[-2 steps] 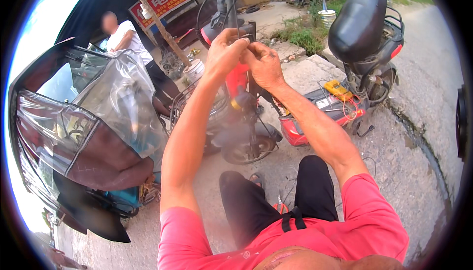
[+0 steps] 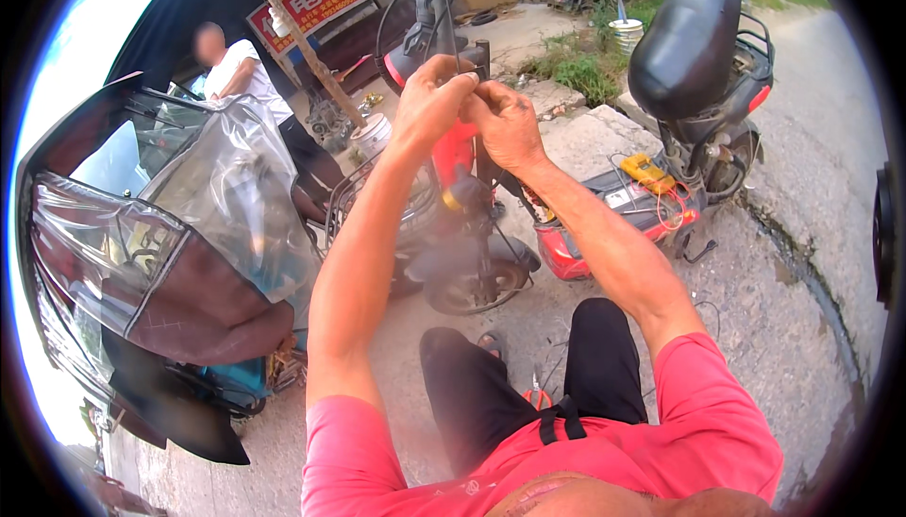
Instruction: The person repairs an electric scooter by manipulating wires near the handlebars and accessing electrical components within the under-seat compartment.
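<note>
Both arms reach out over a red electric scooter (image 2: 453, 154). At its front, just below the handlebar, my left hand (image 2: 432, 102) is closed in a pinch. A thin dark cable (image 2: 458, 50) comes down from the handlebar and ends between its fingers. Right against it, my right hand (image 2: 508, 121) pinches too, its fingertips meeting those of the left. Whatever the right fingers grip is too small and covered to make out. On the scooter's footboard rests a yellow multimeter (image 2: 648, 173) with red leads.
A three-wheeler (image 2: 179, 300) with a clear plastic cover stands on the left, a person (image 2: 255, 74) in white behind it. The scooter's black seat (image 2: 686, 45) is at the right. Red-handled pliers (image 2: 537, 396) lie between my legs. A white bucket (image 2: 373, 135) stands by a wooden pole.
</note>
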A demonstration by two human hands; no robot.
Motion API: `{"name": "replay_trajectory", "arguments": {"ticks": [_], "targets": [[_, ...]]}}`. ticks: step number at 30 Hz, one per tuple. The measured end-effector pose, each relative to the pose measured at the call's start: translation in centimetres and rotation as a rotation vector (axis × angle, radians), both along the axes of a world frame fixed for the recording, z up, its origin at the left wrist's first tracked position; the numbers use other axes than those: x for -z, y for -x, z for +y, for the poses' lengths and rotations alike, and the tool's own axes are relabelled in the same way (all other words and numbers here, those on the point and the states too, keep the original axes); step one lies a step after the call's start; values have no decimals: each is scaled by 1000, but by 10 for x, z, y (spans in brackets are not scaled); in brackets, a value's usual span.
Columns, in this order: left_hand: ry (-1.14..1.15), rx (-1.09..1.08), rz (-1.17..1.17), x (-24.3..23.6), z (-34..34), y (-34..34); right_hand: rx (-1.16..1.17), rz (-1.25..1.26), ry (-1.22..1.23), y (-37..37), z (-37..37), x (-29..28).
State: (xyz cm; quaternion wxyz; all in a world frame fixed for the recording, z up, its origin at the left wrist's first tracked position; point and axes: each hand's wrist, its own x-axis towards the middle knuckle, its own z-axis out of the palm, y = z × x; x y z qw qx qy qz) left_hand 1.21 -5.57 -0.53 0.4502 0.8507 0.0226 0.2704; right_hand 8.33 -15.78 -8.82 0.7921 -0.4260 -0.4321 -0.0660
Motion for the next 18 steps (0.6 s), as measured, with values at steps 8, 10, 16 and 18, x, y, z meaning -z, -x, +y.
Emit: {"name": "replay_trajectory", "arguments": {"ticks": [8, 10, 16, 18], "targets": [[53, 282, 77, 0, 42, 16, -102, 101, -20, -16, -1, 6], [-74, 200, 31, -3, 41, 19, -91, 112, 7, -18, 2, 7], [-198, 1, -11, -15, 14, 41, 74, 52, 100, -13, -9, 3], [-156, -2, -46, -16, 9, 47, 182, -22, 92, -14, -7, 4]]}}
